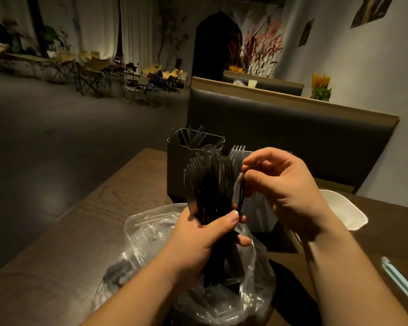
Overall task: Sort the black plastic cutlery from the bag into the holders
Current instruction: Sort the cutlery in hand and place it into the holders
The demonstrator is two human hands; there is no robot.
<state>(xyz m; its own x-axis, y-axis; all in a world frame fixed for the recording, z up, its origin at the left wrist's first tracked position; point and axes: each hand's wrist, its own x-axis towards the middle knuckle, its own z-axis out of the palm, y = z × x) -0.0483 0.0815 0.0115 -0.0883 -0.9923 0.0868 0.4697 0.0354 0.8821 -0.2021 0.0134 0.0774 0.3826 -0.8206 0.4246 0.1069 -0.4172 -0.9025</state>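
My left hand (205, 236) grips a thick bunch of black plastic forks (210, 184), tines up, above a clear plastic bag (151, 231) that lies on the wooden table (80, 231). My right hand (283, 187) pinches a single black piece of cutlery (242, 196) at the right edge of the bunch. Behind the bunch stands a dark holder (177, 165) with black cutlery inside. To its right a second holder (257, 212), mostly hidden by my hands, has fork tines (238, 151) sticking up.
A white container (346, 212) lies on the table right of my hands. A pale blue strip (400, 283) lies near the right table edge. A dark padded bench back (292, 128) rises behind the table. Open floor lies to the left.
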